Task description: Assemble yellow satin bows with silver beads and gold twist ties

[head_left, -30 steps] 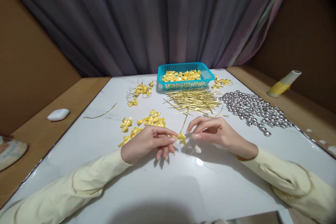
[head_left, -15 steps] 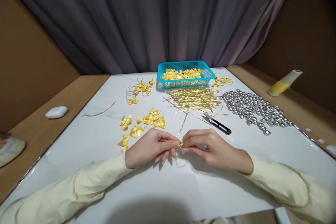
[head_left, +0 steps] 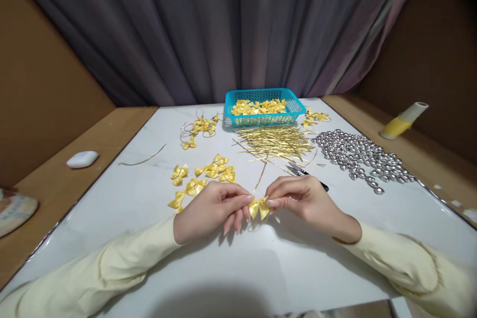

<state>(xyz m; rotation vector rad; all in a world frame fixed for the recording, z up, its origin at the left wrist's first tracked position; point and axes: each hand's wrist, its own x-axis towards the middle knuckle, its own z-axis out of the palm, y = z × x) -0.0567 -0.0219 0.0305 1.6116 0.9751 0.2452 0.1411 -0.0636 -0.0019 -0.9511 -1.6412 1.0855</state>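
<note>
A yellow satin ribbon bow (head_left: 259, 207) is pinched between both hands above the white table. My left hand (head_left: 216, 208) grips its left side with thumb and forefinger, the other fingers curled beneath. My right hand (head_left: 301, 206) pinches the bow's right loop. A thin pale loop of cord hangs just under the bow, partly hidden. Behind the fingers, a gold cord (head_left: 261, 173) runs up toward a pile of cut gold cords (head_left: 276, 141). Black-handled thread snips (head_left: 297, 169) lie beyond my right hand, which covers part of them.
Loose yellow bows (head_left: 196, 187) lie left of my hands. Looped bows (head_left: 203, 125) lie farther back. A turquoise basket (head_left: 265, 120) holds more bows. Silver beads (head_left: 363, 156) spread at right, near a yellow-and-white tube (head_left: 404, 121). A white case (head_left: 82, 159) sits at left.
The bow has turned and spread out, so its loops and tails now show between my fingers. My right hand has shifted slightly up and right, covering more of the snips.
</note>
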